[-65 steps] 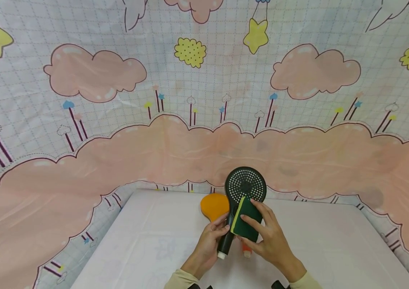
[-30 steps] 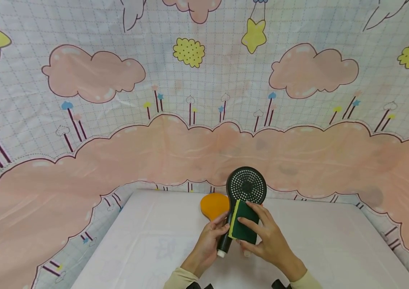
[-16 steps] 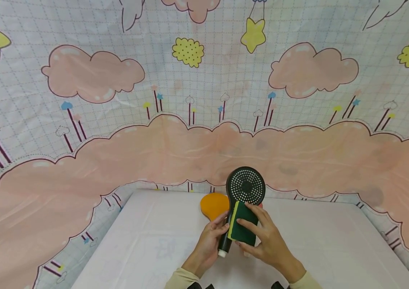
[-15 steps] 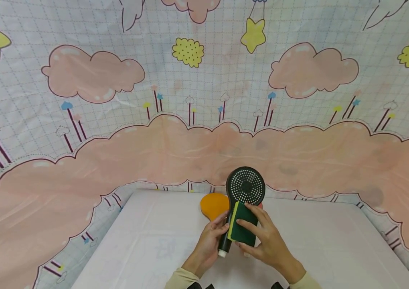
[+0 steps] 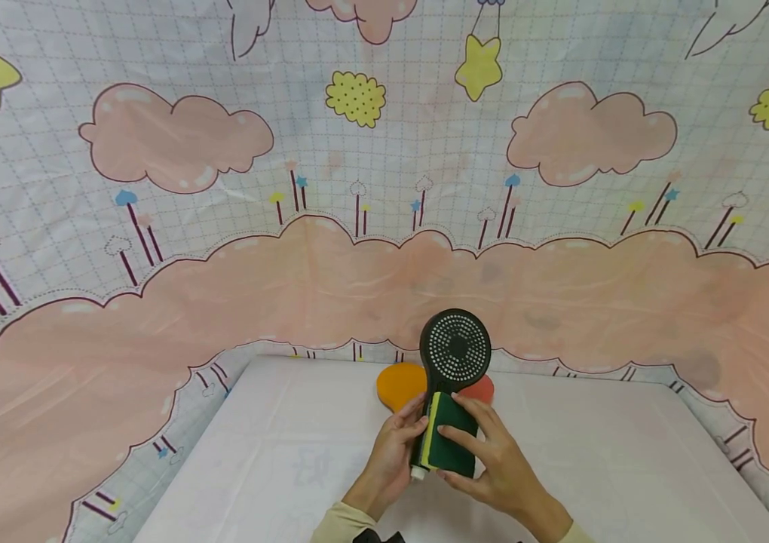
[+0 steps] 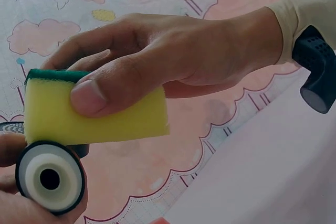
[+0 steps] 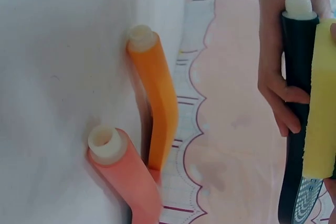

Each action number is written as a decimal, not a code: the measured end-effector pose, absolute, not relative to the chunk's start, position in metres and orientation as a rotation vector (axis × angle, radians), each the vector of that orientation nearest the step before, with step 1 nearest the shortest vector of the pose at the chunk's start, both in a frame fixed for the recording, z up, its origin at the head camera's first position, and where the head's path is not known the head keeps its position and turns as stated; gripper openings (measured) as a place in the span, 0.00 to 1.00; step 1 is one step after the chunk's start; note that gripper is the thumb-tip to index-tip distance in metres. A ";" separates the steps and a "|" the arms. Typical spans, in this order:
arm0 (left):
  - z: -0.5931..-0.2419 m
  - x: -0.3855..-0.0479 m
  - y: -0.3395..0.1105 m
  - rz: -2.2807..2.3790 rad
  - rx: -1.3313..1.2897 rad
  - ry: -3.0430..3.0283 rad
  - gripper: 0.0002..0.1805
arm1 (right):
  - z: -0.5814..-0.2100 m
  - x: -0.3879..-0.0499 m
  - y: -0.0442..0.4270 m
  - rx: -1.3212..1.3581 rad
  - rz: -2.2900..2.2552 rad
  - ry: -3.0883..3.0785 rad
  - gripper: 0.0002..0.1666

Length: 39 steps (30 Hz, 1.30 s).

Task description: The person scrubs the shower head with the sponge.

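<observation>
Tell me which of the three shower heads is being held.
The black shower head, gripped by the left hand; the orange one and the coral one lie on the white table.

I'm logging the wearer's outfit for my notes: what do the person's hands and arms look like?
The left hand and right hand are bare, with no gloves or rings visible. The plain, pale cream fabric left sleeve and matching right sleeve end near the wrists. A curved, black, round-ended device sits at the right cuff; no cables show.
</observation>
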State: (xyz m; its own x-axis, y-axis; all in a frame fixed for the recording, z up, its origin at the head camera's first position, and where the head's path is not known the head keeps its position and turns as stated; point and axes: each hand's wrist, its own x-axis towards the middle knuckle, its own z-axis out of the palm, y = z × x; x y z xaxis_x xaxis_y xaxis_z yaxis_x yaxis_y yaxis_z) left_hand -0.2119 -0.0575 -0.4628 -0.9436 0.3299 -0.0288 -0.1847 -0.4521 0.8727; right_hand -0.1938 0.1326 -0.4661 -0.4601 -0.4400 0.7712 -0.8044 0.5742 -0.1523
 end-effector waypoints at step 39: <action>-0.462 -0.209 -0.061 2.480 0.137 1.485 0.29 | -0.465 -0.194 0.136 0.954 0.655 -2.164 0.32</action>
State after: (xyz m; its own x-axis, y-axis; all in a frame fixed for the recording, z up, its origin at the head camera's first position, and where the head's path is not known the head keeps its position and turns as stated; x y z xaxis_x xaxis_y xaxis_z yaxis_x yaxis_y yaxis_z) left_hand -0.2088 -0.0607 -0.4622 -0.9650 0.2581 -0.0457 -0.1622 -0.4509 0.8777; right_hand -0.1944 0.1360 -0.4654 -0.5050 -0.4383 0.7436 -0.7771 0.6059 -0.1706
